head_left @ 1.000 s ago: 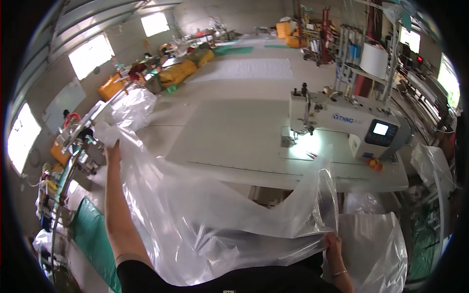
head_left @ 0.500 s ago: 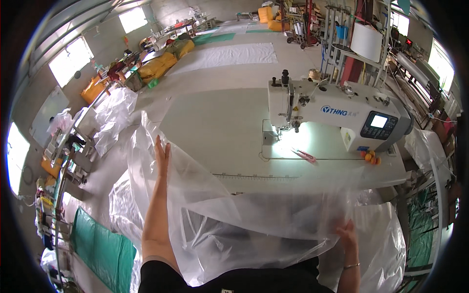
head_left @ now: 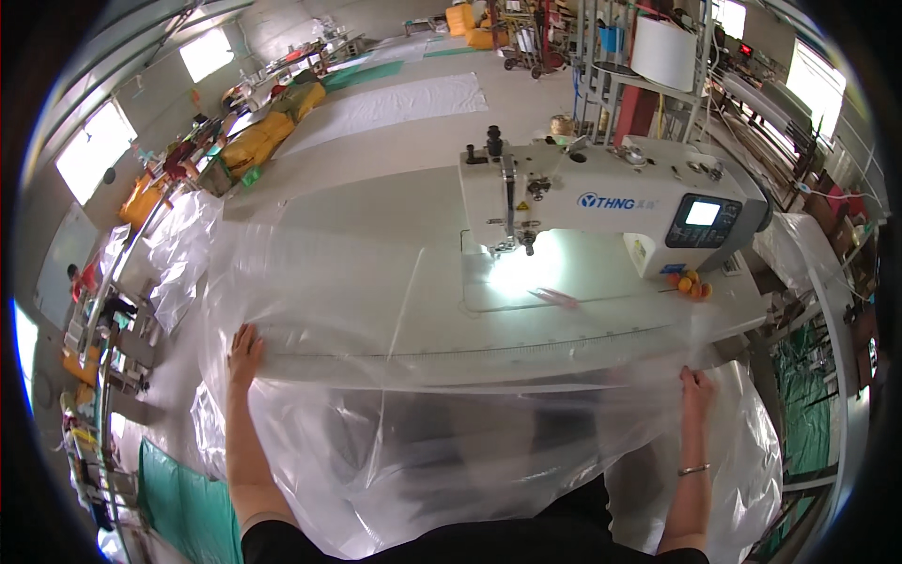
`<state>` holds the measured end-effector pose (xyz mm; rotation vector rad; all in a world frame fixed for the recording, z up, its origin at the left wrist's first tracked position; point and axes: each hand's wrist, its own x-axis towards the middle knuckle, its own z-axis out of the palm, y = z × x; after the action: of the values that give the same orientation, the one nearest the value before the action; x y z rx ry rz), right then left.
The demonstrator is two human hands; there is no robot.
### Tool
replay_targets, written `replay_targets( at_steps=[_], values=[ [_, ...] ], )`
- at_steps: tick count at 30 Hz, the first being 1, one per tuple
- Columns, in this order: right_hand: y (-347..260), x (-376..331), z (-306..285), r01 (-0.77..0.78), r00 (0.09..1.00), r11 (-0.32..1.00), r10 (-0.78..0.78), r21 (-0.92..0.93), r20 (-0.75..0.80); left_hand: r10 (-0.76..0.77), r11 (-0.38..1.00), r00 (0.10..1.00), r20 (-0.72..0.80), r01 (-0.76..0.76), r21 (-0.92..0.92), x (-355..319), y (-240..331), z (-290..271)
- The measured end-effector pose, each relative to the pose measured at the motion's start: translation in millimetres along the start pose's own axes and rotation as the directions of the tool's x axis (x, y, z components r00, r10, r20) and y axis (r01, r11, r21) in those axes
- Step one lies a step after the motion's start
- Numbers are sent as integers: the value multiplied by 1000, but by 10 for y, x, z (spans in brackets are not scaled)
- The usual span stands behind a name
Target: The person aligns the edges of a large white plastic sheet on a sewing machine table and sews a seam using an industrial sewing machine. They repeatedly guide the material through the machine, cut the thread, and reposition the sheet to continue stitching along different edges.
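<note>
A large sheet of clear plastic film (head_left: pixel 423 414) lies spread over the front of a white sewing table (head_left: pixel 376 216) and hangs down over its near edge. My left hand (head_left: pixel 246 350) presses flat on the film at the table's front left corner. My right hand (head_left: pixel 696 387) grips the film's edge at the front right, just below the table edge. A white industrial sewing machine (head_left: pixel 611 202) stands at the back right of the table, its lit needle area (head_left: pixel 519 246) behind the film.
More clear plastic is heaped on the floor at left (head_left: pixel 178 254) and lower right (head_left: pixel 752 451). A green sheet (head_left: pixel 183 508) lies on the floor at lower left. Small orange items (head_left: pixel 691 284) sit by the machine's base. Racks and a white roll (head_left: pixel 665 52) stand behind.
The film, earlier held up in the air, now lies stretched flat on the table. My left hand came down onto the table edge; my right hand moved up to the edge at right.
</note>
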<state>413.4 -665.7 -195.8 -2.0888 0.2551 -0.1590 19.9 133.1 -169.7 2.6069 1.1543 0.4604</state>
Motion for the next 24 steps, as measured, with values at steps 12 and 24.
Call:
replay_targets(
  at_steps=[12,24],
  values=[
    [-230,-211,98,508,847,855,-518,-109,-116,742,610,665,84,-617,-497,-722,4092,153],
    [681,-408,-1209,215,923,973,-232,-89,-306,764,-46,443,-469,-687,-725,-2783,6189,-1343]
  ],
)
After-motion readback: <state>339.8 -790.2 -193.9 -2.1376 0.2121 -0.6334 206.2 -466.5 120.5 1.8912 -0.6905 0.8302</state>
